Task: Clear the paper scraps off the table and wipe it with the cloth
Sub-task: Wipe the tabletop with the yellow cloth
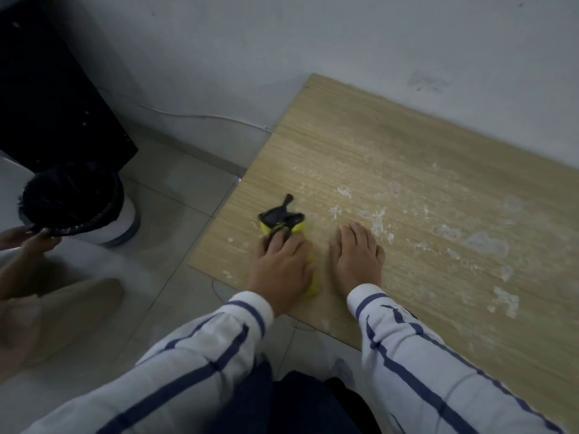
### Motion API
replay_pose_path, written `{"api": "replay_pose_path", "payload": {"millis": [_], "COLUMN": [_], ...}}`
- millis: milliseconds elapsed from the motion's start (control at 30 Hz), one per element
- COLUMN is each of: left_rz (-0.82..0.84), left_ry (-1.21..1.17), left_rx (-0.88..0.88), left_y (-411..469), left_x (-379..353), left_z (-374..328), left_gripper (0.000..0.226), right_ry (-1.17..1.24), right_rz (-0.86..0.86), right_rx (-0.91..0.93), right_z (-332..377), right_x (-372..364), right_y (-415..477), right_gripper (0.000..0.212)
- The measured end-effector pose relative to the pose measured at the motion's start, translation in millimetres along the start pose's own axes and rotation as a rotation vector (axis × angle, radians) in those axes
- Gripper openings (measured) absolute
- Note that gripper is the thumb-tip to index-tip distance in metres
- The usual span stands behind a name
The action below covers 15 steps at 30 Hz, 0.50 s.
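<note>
A yellow cloth (314, 285) with a black part (280, 216) lies near the left front corner of the light wooden table (407, 145). My left hand (282, 267) presses flat on the cloth with fingers spread. Just to its right, my right hand (357, 260) rests flat on the bare wood, holding nothing. White paper scraps and residue (485, 242) are scattered over the middle and right of the table.
A white bin (125, 220) with a black liner stands on the tiled floor to the left. Another person's hand (28, 241) holds its rim, with a beige shoe (62, 311) below. A black cabinet (47, 89) stands at the far left, against the wall.
</note>
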<state>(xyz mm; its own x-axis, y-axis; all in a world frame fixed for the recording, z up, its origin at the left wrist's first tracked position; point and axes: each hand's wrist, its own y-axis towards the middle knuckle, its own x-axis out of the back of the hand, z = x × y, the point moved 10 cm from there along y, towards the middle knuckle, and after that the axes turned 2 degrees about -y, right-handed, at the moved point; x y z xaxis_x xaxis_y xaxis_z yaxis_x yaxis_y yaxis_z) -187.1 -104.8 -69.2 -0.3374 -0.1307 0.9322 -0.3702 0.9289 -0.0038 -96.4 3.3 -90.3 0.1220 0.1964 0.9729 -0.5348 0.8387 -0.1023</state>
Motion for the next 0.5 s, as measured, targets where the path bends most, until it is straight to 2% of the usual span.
{"api": "replay_pose_path", "payload": {"millis": [100,200,267,300,333,433,467,500], "left_rz": [-0.044,-0.168,-0.245,-0.247,-0.214,-0.119,-0.095,-0.073], "left_ry": [0.028,-0.065,-0.163,-0.172,-0.161,-0.122,-0.075,-0.038], "left_rx": [0.227,0.442,0.562,0.52,0.401,-0.048,-0.103,-0.085], "left_y": [-28,-36,-28,-18,-5,-1,-8,-11], "left_x": [8,42,49,48,41,2,-8,-13], "left_z": [66,117,125,111,86,-11,-25,-22], "left_gripper": [0.05,0.034,0.025,0.021,0.018,0.023,0.027,0.032], "right_ry": [0.011,0.016,0.009,0.005,0.002,0.01,0.012,0.008], "right_rz": [-0.019,-0.027,-0.017,-0.006,0.002,-0.003,-0.01,-0.014], "right_rx": [-0.001,0.0,0.0,-0.002,-0.006,-0.002,0.007,0.02], "right_z": [1,1,1,1,1,1,1,2], "right_x": [1,2,1,1,0,1,2,3], "right_y": [-1,-1,-1,-1,0,1,0,0], "right_gripper": [0.043,0.043,0.043,0.044,0.044,0.042,0.042,0.042]}}
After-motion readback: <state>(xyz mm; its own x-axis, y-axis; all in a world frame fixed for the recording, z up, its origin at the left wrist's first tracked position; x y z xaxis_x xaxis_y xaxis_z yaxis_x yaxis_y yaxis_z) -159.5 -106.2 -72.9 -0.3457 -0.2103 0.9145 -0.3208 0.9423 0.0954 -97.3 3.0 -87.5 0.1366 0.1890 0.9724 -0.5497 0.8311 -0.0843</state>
